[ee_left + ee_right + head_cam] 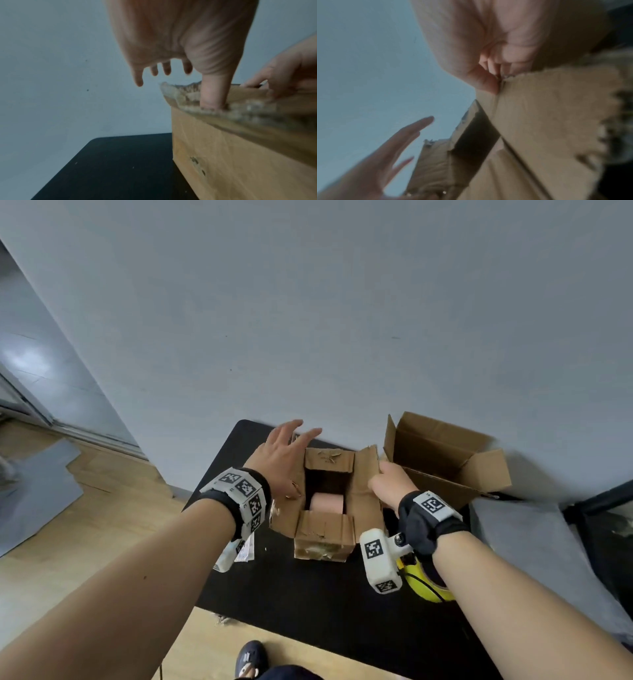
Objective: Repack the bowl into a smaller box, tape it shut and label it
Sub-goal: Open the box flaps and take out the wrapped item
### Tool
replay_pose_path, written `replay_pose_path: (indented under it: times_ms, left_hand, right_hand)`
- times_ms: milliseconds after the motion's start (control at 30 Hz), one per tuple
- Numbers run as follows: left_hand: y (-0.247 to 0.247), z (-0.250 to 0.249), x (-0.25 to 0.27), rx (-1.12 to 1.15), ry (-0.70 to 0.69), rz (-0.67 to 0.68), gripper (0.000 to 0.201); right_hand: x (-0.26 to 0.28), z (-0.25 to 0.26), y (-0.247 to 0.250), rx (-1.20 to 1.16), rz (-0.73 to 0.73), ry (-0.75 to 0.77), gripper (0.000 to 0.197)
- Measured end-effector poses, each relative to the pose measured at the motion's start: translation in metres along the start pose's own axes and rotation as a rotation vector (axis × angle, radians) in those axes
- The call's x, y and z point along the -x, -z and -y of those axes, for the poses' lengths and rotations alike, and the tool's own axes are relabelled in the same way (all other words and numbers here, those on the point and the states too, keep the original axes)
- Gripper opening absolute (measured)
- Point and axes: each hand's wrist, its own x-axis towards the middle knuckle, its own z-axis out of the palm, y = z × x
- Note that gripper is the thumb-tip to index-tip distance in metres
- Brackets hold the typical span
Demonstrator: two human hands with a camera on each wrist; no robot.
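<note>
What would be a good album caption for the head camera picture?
Two hands spread the flaps of a worn cardboard box, left hand open, right hand gripping a flap, a pink item inside.

Black table [308, 604], set against a plain grey-white wall [342, 302]. Light wood floor [102, 542] to the left, bearing flat grey sheets [34, 491]; grey padded surface [534, 546] just beside the table's right edge. One dark shoe [251, 657] on the floor near the table's front edge.
</note>
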Motion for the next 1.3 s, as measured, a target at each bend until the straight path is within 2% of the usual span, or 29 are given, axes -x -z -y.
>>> replay_pose_path:
  times_ms: [67,133,200,233,267,333,500,567,633,733,833,900,1000,1100,1200,1300]
  left_hand:
    - [0.001,-0.001,-0.004,-0.161,-0.107,0.076,0.091]
    - [0.002,-0.006,-0.009,-0.213,-0.157,0.163,0.073]
    - [-0.001,-0.012,-0.012,-0.210,-0.165,0.215,0.071]
    - [-0.003,-0.014,-0.013,-0.189,-0.150,0.227,0.074]
    - [-0.006,-0.014,-0.014,-0.169,-0.132,0.233,0.078]
    - [-0.011,-0.014,-0.015,-0.191,-0.112,0.236,0.081]
    - [-0.015,-0.019,-0.018,-0.264,-0.074,0.103,0.077]
    - [-0.013,-0.020,-0.023,-0.293,-0.016,0.046,0.063]
    - [-0.010,-0.017,-0.027,-0.408,0.024,0.047,0.044]
    - [-0.007,-0.014,-0.030,-0.501,0.029,0.095,0.036]
    - [0.002,-0.015,-0.029,-0.374,0.018,0.069,0.028]
    - [0.011,-0.009,-0.030,-0.272,0.055,0.076,0.024]
    - [0.016,0.005,-0.032,-0.142,0.105,0.081,0.022]
    - [0.013,0.012,-0.029,-0.084,0.100,0.037,0.022]
    - [0.009,0.016,-0.027,-0.053,0.088,-0.010,0.026]
    - [0.007,0.019,-0.023,-0.019,0.077,-0.045,0.027]
  right_hand:
    - [0.008,-0.006,0.002,-0.002,-0.038,0.007,0.053]
    - [0.016,-0.007,0.004,0.206,-0.165,0.101,0.060]
    - [0.023,-0.004,-0.001,0.478,-0.288,0.252,0.045]
    - [0.026,0.001,-0.005,0.535,-0.289,0.304,0.033]
    - [0.031,0.005,-0.010,0.589,-0.232,0.339,0.025]
    - [0.040,0.011,-0.025,0.719,-0.097,0.396,0.025]
    - [0.049,0.020,-0.036,0.642,0.045,0.241,0.028]
    - [0.048,0.023,-0.030,0.539,0.058,0.187,0.025]
    - [0.047,0.023,-0.026,0.426,0.050,0.148,0.030]
    - [0.044,0.018,-0.025,0.420,0.051,0.095,0.029]
    - [0.044,0.014,-0.030,0.519,0.004,0.076,0.019]
    - [0.041,0.016,-0.036,0.538,-0.010,0.036,0.022]
    - [0.035,0.024,-0.047,0.594,0.068,-0.025,0.019]
    - [0.033,0.029,-0.056,0.644,0.104,-0.083,0.029]
    - [0.029,0.028,-0.059,0.650,0.051,-0.094,0.024]
    - [0.025,0.028,-0.060,0.680,0.043,-0.099,0.029]
